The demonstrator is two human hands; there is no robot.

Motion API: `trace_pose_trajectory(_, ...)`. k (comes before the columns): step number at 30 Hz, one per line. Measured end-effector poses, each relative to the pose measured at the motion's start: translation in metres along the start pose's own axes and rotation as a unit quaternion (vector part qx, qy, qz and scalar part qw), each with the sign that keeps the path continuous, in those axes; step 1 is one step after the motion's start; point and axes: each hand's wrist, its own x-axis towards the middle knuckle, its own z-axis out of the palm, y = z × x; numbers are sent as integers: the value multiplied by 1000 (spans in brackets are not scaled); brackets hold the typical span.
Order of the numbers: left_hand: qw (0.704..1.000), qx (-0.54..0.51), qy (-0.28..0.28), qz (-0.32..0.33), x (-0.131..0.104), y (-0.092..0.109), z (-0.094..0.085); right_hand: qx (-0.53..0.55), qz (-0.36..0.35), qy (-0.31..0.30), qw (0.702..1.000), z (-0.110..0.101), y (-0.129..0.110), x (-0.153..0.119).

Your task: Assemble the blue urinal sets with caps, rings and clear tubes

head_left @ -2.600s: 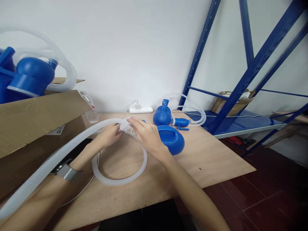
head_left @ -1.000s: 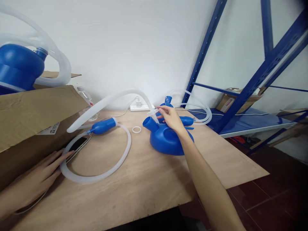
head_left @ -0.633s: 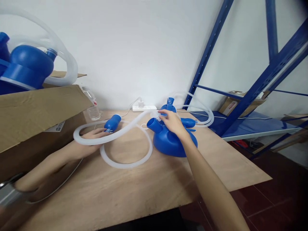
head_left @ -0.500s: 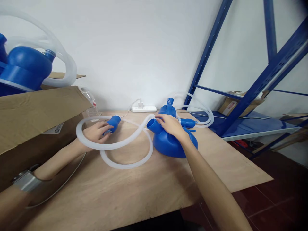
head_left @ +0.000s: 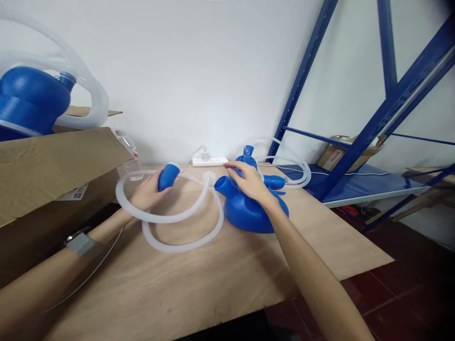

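My left hand is closed round a short, curved blue plastic mouthpiece with a pale rim, tilted up off the table. A translucent white hose loops over and past that wrist and lies in curls on the table. One end of the hose, with a white fitting, rests just left of a squat blue bottle. The bottle stands upright, its slanted neck uncapped. Above it, my right hand has its fingers stretched out and holds nothing; whether it touches the bottle I cannot tell.
Behind that bottle is another blue bottle with its hose coiled to the right. A cardboard box at the left holds more. A clear bottle and a power strip sit along the wall. A blue shelf rack stands right.
My left hand has wrapped round the mouthpiece and tipped it upward. My right fingers have come off the hose, whose end has dropped left of the bottle's neck. The view has shifted slightly.
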Motion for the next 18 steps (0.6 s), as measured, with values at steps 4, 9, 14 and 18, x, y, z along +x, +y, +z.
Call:
trace_pose_trajectory(4,996,-68,56,10,-25,36,-13,30,-58,17,998,13,-32,7)
trace_pose_trajectory(9,986,-50,99,120,-54,58,-21,54,-65,-45,995,54,-67,19)
trace_pose_trajectory(14,969,4,137,205,-74,46,-21,172,-5,-59,983,76,-76,11)
trace_pose_trajectory(18,950,35,151,272,-80,47,-20,245,16,-85,966,75,-79,-3)
